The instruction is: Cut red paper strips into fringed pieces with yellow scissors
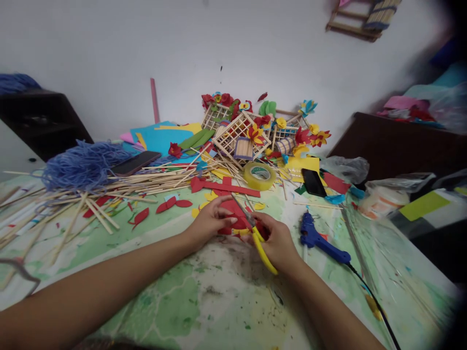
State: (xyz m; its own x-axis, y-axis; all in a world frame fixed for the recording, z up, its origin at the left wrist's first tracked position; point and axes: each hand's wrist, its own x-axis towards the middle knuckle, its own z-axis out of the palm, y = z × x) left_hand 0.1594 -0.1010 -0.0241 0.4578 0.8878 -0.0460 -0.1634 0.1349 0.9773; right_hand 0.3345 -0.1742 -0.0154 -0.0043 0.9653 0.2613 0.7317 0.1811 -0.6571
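My right hand [277,243] is closed round the yellow handles of a pair of scissors [260,245], whose blades point up and to the left. Just left of the blades, my left hand [207,221] pinches a piece of red paper [233,209]. The blades lie against the red paper, but I cannot tell whether they are apart. More red and yellow scraps lie under and behind my hands. A cut red strip [233,188] lies just beyond them, and red petal shapes [166,206] lie to the left.
A blue glue gun [321,240] with a black cord lies at right, near a black phone [313,182]. Behind stand stick lattices with paper flowers [242,133] and a tape roll [260,176]. Wooden sticks [146,182] and blue yarn [82,165] spread across the left.
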